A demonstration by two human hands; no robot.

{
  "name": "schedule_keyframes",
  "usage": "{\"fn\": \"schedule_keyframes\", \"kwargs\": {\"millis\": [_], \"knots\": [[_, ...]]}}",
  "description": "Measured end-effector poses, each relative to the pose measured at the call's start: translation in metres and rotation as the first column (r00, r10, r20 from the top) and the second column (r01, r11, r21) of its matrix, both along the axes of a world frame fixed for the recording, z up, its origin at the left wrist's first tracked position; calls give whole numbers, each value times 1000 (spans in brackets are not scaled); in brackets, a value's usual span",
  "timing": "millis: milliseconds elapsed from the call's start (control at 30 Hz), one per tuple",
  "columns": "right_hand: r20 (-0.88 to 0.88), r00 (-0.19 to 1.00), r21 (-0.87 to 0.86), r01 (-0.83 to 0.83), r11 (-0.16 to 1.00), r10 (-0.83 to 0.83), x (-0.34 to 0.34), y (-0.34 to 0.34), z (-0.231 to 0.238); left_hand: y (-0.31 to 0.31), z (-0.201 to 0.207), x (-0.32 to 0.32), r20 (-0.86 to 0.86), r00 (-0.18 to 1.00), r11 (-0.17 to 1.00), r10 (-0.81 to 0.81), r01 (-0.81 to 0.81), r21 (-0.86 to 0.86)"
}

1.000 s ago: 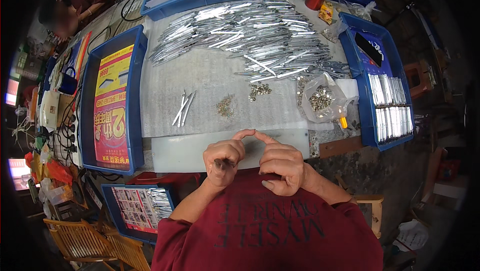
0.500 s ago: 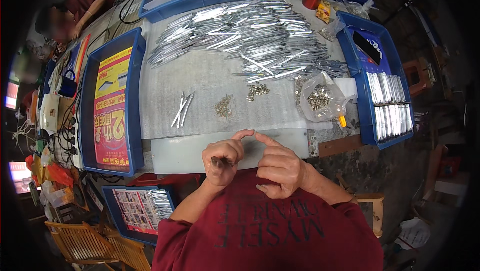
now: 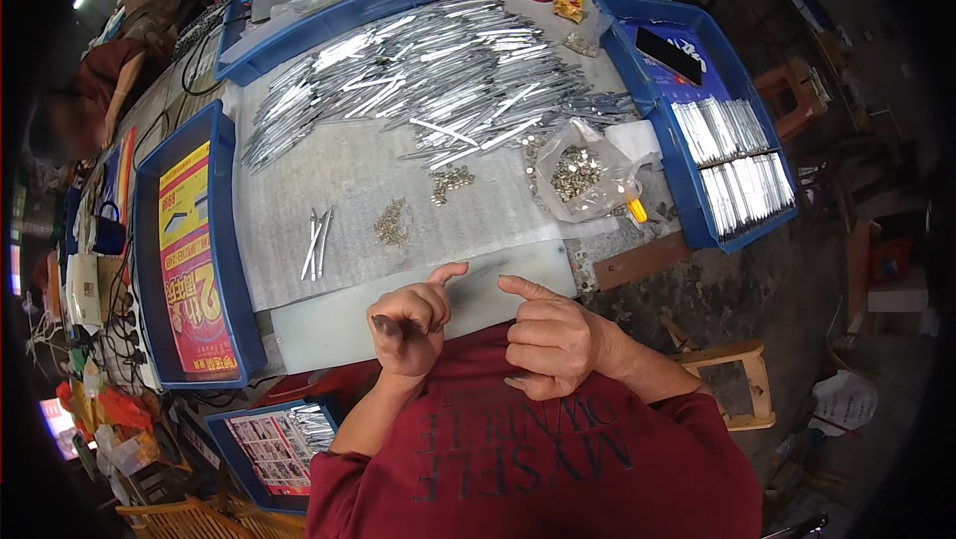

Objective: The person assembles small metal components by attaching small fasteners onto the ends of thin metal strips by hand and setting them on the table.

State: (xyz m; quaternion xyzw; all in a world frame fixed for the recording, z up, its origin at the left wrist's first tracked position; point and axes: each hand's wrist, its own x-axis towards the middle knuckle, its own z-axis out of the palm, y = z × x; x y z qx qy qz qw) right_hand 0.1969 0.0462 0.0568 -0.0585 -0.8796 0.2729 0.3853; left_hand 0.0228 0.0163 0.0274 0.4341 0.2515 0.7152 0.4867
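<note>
My left hand is raised over the near edge of a pale board, its fingers curled and one finger stretched to the right. A dark brown tip shows at the fist; I cannot tell whether it is a held thing or a stained finger. My right hand faces it across a small gap, one finger pointing left and the others folded in. What lies inside that hand is hidden. Beyond the board are a few thin silver rods, a pile of tiny metal parts and a cluster of small round pieces.
A large heap of silver rods covers the far table. To the right are a plastic bag of small metal pieces and a blue tray with rod bundles and a phone. Another blue tray stands left. A person sits far left.
The two pointing fingertips, close together before, are now farther apart. The whole view has shifted, so the table and trays appear farther left and tilted.
</note>
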Motion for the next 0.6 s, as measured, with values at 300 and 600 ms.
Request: {"fn": "schedule_keyframes", "kwargs": {"millis": [300,600], "knots": [[4,999,24,39,999,-39,15,-9,1,-2,4,8,-56,998,999,-33,34,21],[-194,841,-524,347,778,-506,84,-32,-14,-1,0,17,-31,998,998,-55,56,26]]}}
